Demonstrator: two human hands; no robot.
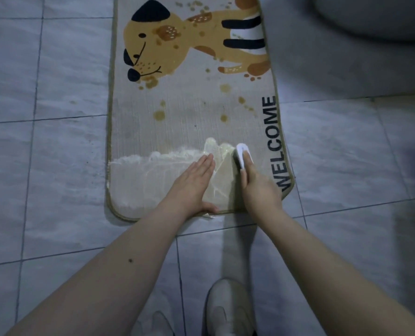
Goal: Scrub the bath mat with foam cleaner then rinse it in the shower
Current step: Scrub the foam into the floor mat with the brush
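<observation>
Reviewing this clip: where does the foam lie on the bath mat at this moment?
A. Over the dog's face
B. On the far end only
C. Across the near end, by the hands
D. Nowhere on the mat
C: the foam forms a band across the near end of the bath mat, where the left hand presses flat and the right hand holds the brush.

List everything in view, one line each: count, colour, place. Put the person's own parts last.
bath mat: one, beige with dog print and WELCOME, on the floor.
foam: one band, white, across the mat's near end.
stains: several, brown, mid mat.
brush: one, white, on the mat beside WELCOME.
floor tiles: many, grey.
shoes: two, pale, bottom edge.
left hand: flat on the mat.
right hand: grips the brush.
</observation>
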